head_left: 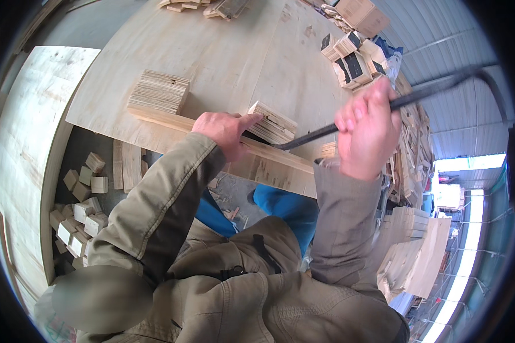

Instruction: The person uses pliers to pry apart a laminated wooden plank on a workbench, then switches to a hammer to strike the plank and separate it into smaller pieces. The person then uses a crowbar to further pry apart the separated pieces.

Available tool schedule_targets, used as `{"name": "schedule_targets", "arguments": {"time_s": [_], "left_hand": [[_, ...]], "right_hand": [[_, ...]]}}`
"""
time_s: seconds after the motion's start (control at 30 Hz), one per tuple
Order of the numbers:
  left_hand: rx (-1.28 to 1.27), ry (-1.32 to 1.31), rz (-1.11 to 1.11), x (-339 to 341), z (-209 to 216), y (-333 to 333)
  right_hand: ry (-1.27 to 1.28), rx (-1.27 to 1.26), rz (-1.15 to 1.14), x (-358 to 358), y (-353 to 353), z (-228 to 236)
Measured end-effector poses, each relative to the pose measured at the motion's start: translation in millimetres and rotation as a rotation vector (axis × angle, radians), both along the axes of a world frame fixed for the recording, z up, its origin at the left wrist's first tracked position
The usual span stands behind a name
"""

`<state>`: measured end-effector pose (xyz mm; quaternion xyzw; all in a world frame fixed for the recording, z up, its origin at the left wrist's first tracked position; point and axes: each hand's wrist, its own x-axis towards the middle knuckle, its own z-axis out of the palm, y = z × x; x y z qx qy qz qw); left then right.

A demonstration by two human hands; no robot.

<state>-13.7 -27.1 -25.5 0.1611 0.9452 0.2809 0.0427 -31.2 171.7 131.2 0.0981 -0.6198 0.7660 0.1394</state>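
Observation:
A black crowbar (406,99) slants across the right half, gripped in my right hand (367,128) partway along its shaft. Its hooked end is at the upper right. The lower end sits against a layered plywood block (273,124) near the front edge of the wooden table. A long wooden strip (280,155) runs along that edge. My left hand (223,130) is closed over the strip, its index finger reaching onto the near end of the block; its other fingers are partly hidden. Left of it, a larger plywood block (159,91) rests against the strip.
The plywood tabletop (229,63) stretches away from me. Black-faced wooden blocks (352,66) and a cardboard box (363,16) stand at the far right. A pale board (28,143) lies at the left, beside a floor heap of wood blocks (79,226). Stacked boards (406,248) stand at the right.

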Motion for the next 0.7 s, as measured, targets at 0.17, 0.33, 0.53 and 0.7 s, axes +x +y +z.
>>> {"name": "schedule_targets", "arguments": {"time_s": [0.17,0.33,0.53,0.7], "left_hand": [[-0.015,0.067,-0.002,3,0,2],[-0.056,0.044,0.005,2,-1,4],[-0.043,0.078,-0.013,2,-8,5],[-0.061,0.093,-0.017,3,-10,4]], "right_hand": [[-0.146,0.067,-0.02,-46,-9,-1],[-0.144,0.089,-0.021,-42,-14,0],[-0.007,0.045,-0.056,-14,-7,-8],[0.16,-0.061,-0.01,27,10,-21]]}}
